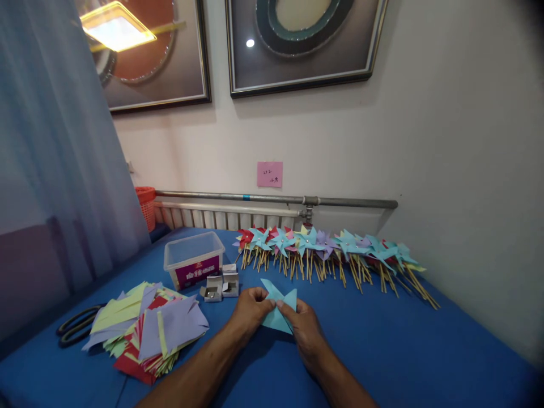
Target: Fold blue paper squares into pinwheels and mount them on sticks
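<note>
A light blue paper pinwheel blank [276, 322] is held up between both hands above the blue table, some of its points folded or standing up. My left hand [251, 306] pinches its left side, thumb toward the middle. From the right, my right hand [306, 326] grips it, its thumb also near the centre. The two thumb tips almost meet over the paper. Whatever the fingertips press on behind the sheet is hidden.
Finished pinwheels on sticks [308, 243] lie in a row along the wall. Left are a pile of coloured paper [172, 328], scissors [76, 326], a clear plastic tub [194, 260] and small open boxes [212, 289]. A curtain [63, 141] hangs at far left.
</note>
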`<state>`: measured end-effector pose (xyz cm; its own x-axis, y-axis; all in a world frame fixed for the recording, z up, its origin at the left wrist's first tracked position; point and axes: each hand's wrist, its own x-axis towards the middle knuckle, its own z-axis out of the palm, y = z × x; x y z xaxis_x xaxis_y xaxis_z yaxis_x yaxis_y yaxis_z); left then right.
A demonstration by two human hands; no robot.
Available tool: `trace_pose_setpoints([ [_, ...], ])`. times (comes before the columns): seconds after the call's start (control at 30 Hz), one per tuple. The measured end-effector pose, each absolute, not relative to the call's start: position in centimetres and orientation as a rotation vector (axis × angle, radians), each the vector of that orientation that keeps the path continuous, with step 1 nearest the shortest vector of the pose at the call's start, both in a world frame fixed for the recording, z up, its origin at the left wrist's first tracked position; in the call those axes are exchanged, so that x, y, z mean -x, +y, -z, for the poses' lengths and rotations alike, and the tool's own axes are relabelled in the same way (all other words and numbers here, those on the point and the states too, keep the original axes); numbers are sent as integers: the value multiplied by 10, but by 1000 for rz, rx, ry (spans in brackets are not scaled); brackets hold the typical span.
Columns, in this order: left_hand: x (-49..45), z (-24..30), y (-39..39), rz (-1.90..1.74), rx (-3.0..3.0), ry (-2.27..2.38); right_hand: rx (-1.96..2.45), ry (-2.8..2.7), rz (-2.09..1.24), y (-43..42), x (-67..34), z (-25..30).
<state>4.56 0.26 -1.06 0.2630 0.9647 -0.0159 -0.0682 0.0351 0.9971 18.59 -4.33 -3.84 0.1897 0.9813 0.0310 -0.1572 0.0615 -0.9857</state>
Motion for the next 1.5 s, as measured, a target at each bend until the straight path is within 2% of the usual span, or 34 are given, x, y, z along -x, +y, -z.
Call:
trace_pose_setpoints([
  [0.3,-46,9,1,-1019,-1226,978,1203,-996,-1065,-41,-191,40],
  [0.43,-38,4,7,-1198,-1276,1056,1233,-1028,-1038,-42,-190,36],
  [0.6,-22,-10,5,-1433,-1844,1019,1244,-1089,-1007,-43,-187,32],
  [0.77,-14,-11,-1,-1281,-2520,843,1238,-1123,-998,-43,-184,31],
  [0.97,-13,-10,0,-1184,-2661,813,1237,-1139,-1020,-46,-185,27],
  [1.1,-13,-12,-3,-1146,-2609,805,1243,-1160,-1023,-44,-185,27],
  [1.27,-19,-14,-3,-1441,-2163,1076,1194,-995,-1065,-40,-188,31],
  [1.37,-27,-10,0,-1306,-1806,1158,1159,-933,-1074,-38,-191,32],
  [1.5,-38,0,3,-1063,-1474,1029,1162,-965,-1081,-39,-192,32],
])
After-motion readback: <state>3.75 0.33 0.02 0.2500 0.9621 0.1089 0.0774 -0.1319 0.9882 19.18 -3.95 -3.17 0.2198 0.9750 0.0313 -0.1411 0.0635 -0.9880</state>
